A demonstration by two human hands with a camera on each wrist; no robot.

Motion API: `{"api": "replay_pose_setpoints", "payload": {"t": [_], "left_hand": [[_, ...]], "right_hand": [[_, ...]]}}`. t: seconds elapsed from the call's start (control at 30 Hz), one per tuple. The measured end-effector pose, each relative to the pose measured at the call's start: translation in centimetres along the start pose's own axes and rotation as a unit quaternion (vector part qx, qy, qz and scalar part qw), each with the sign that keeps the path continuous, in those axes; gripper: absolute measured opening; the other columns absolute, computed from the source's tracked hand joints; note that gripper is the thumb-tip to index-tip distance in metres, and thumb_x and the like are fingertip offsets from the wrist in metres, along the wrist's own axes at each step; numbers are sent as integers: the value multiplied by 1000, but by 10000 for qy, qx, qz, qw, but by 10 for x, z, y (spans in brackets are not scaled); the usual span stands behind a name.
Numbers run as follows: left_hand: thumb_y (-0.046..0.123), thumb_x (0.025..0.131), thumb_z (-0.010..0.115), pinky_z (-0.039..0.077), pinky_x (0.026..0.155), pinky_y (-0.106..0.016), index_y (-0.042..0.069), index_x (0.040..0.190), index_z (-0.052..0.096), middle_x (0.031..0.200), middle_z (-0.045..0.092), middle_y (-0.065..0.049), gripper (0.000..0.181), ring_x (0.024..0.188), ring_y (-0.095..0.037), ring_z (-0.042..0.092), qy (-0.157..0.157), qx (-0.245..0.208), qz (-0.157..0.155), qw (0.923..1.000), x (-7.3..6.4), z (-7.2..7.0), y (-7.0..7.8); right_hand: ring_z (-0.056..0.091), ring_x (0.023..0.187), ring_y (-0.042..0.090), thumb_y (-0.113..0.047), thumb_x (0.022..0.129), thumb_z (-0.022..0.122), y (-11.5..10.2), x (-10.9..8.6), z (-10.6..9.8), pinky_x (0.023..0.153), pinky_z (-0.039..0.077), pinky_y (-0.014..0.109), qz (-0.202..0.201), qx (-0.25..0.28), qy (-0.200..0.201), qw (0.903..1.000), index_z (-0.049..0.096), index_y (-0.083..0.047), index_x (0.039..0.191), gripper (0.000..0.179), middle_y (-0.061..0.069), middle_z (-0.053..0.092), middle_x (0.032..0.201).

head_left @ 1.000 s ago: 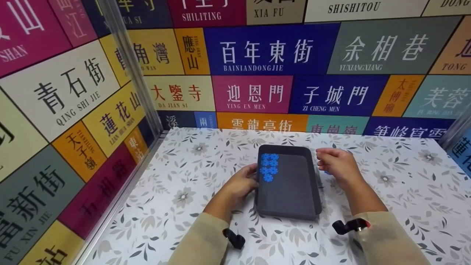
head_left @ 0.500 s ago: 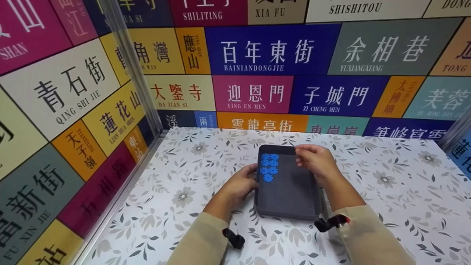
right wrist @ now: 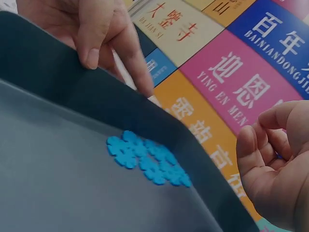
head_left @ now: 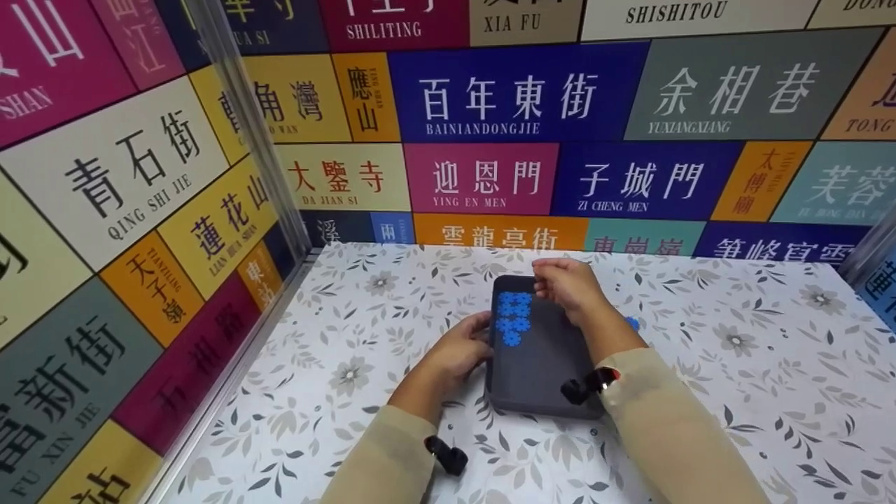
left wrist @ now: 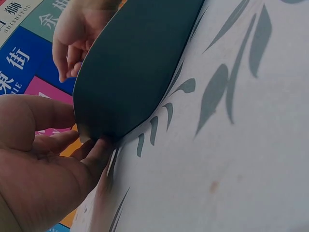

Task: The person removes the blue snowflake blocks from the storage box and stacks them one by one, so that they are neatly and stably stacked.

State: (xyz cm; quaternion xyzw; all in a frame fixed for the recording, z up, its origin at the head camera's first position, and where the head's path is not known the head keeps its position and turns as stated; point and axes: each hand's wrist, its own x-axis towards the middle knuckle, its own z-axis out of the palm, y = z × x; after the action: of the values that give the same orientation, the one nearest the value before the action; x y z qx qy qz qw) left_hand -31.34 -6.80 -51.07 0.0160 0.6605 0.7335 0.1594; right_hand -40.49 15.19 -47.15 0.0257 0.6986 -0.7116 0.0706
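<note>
A dark grey rectangular tray [head_left: 542, 381] lies on the table, with several blue flower-shaped plastic pieces [head_left: 514, 324] grouped flat along its left side near the far end. My left hand [head_left: 458, 350] holds the tray's left wall, thumb at the rim and fingers outside it. Above the tray's far end is my right hand [head_left: 570, 288], thumb and fingertips pinched together. In the right wrist view a small speck of blue shows between the fingers of that right hand [right wrist: 277, 169], most of it hidden. Another blue piece [head_left: 633, 323] shows beyond my right forearm on the table.
The table wears a white cloth [head_left: 777, 364] with a grey leaf and flower print. Walls of coloured sign panels [head_left: 483, 178] stand behind and at the left. Black wrist-worn devices [head_left: 446, 455] sit on both sleeves.
My right hand has moved left from beside the tray to above its far end, fingertips still pinched. My left hand and the tray stay in place.
</note>
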Motion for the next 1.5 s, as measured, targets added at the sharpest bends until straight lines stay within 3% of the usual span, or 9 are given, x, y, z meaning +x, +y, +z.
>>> {"api": "replay_pose_setpoints", "payload": {"t": [0.27,0.43,0.6,0.83,1.1,1.33,1.5], "left_hand": [[-18,81,55,42,126,-47,3,162,41,164,51,-20,86,153,-34,49,43,53,-100,9999,0,2,-1],[-17,81,58,45,124,-47,3,162,43,164,51,-20,85,152,-34,51,81,125,-93,9998,0,0,0],[-17,81,58,44,125,-47,2,162,41,164,50,-21,85,153,-34,49,66,138,-74,9999,0,-1,1],[-17,81,56,44,125,-46,1,162,41,164,51,-20,84,154,-33,49,64,230,-70,9997,1,-2,1],[-18,80,55,45,124,-48,-1,161,41,161,52,-23,84,151,-36,51,-13,141,11,9999,0,2,0],[-17,82,54,44,125,-46,0,163,39,165,49,-22,84,153,-34,49,-60,135,-63,9999,-2,2,2],[-16,84,55,43,126,-47,1,163,40,164,49,-22,82,153,-34,49,-3,162,-136,9998,-2,-1,3]], "right_hand": [[68,76,13,-17,102,70,25,11,3,71,62,23,106,-471,-101,9988,66,6,134,41,2,70,93],[67,76,13,-14,99,73,38,14,2,72,62,25,7,-752,-576,9955,68,8,131,39,4,75,99],[63,71,11,-13,96,76,46,15,-2,67,60,25,-43,-1201,-997,9877,71,8,127,38,-1,75,86],[62,73,10,-15,94,79,46,15,-4,63,56,24,-39,-1860,-1373,9729,74,3,124,36,-6,71,81],[60,69,12,-22,92,81,34,18,-5,62,54,25,-158,-2164,-1262,9680,76,-1,122,36,-2,71,83],[55,57,9,-20,89,85,40,15,-9,55,50,25,-248,-2599,-1848,9475,80,-3,117,33,-8,72,75],[61,65,12,-25,85,88,42,15,-8,61,53,26,-354,-3150,-2169,9233,82,-11,117,35,-8,73,80]]}}
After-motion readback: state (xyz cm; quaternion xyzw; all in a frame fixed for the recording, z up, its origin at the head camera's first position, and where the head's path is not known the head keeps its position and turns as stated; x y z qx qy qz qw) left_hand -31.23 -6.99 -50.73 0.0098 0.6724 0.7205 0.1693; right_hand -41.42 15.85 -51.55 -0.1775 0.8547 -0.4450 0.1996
